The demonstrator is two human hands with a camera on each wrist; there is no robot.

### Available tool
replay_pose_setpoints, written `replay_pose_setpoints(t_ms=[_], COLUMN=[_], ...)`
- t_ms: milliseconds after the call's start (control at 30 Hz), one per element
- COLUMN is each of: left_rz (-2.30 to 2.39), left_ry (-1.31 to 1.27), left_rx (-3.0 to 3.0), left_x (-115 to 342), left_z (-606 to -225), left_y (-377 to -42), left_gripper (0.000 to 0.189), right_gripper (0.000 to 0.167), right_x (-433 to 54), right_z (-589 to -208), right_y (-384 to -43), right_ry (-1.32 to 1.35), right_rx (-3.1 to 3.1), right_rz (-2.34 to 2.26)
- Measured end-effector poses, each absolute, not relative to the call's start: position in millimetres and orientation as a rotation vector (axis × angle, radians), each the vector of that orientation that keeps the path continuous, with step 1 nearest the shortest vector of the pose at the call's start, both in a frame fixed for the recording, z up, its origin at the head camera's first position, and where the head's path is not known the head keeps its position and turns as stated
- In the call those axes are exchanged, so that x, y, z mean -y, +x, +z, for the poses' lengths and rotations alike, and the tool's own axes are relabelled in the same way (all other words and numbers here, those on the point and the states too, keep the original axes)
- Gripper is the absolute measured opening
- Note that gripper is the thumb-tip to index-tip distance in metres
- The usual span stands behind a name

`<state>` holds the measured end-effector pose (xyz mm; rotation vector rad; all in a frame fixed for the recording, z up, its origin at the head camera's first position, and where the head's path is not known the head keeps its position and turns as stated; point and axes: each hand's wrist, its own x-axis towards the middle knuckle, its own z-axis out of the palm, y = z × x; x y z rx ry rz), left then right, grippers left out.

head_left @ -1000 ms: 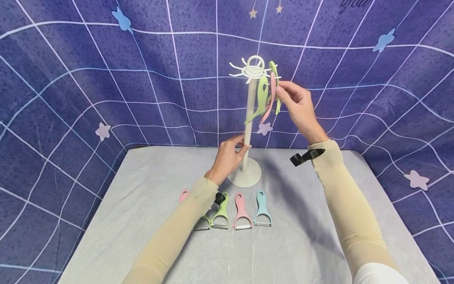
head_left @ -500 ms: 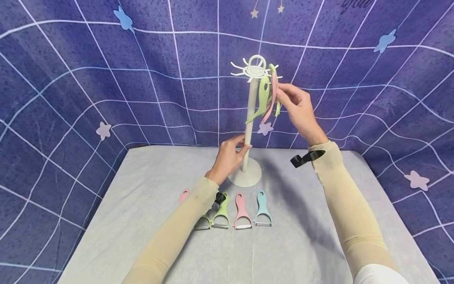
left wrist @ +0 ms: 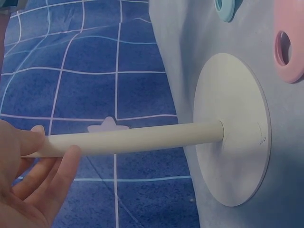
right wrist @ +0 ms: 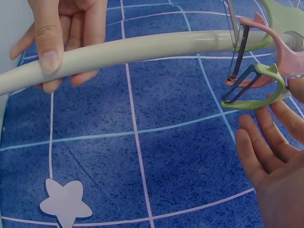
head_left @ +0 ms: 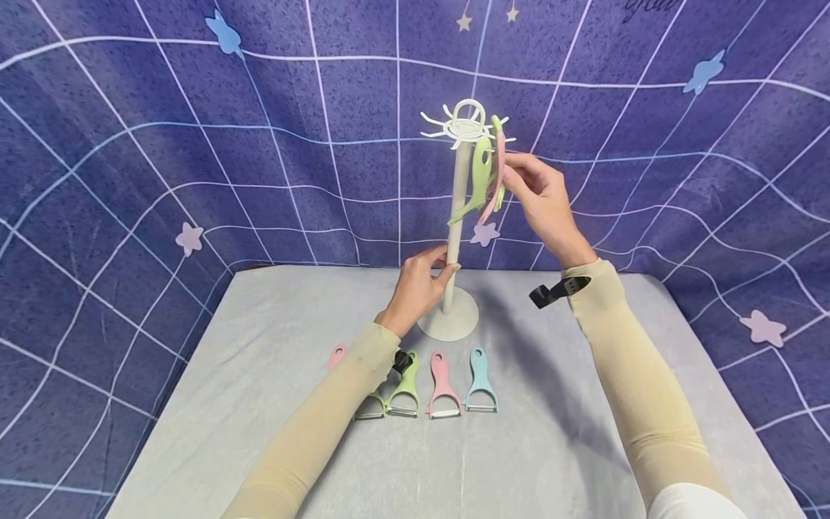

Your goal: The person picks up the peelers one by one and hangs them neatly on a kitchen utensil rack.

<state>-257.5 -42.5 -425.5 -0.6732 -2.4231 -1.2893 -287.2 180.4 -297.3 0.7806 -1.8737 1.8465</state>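
My left hand [head_left: 424, 285] grips the pole of a white hook stand [head_left: 460, 180] at mid-height, thumb and fingers wrapped on it in the left wrist view. Up by the ring of hooks, my right hand [head_left: 541, 191] pinches a green peeler [right wrist: 254, 102] between thumb and fingers. This peeler's top is at a hook, and it is partly hidden by a pink peeler [head_left: 500, 166] hanging in front of it. Another green peeler [head_left: 480, 173] hangs closer to the pole. Several hooks on the left side of the ring are bare.
On the grey-covered table [head_left: 551, 447] lie a blue peeler [head_left: 479, 378], a pink peeler [head_left: 441, 386] and a green peeler [head_left: 405, 393]. More peelers are partly under my left sleeve [head_left: 324, 418]. A purple star-patterned curtain [head_left: 292, 180] surrounds the table.
My right hand has shifted slightly left with the rear green peeler, whose lower end now sits more behind the pink one. My left hand keeps its place on the pole.
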Motion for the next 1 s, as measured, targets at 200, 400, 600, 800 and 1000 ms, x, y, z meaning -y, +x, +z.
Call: replay_pose_setpoints(t_ms=[200, 400, 600, 800, 1000], left_rz=[-1.308, -1.311, -1.303, -1.298, -1.300], left_ry=[-0.673, -0.671, -0.669, -0.670, -0.676], left_rx=[2.424, 2.425, 2.423, 2.419, 2.411], left_x=[42, 43, 42, 43, 42], left_z=[-425, -425, -426, -427, -427], left_y=[-258, -257, -257, -258, -258], left_gripper=[0.020, 0.022, 0.021, 0.022, 0.022], right_gripper=[0.023, 0.026, 0.030, 0.031, 0.031], right_x=[-181, -186, -190, -194, -198], right_z=[-297, -302, -316, -330, -343], right_y=[-285, -279, -269, -258, -248], right_ry=[0.782, 0.680, 0.636, 0.611, 0.609], right_rx=[1.895, 1.990, 2.038, 2.107, 2.161], right_rz=[1.808, 1.746, 1.705, 1.662, 1.618])
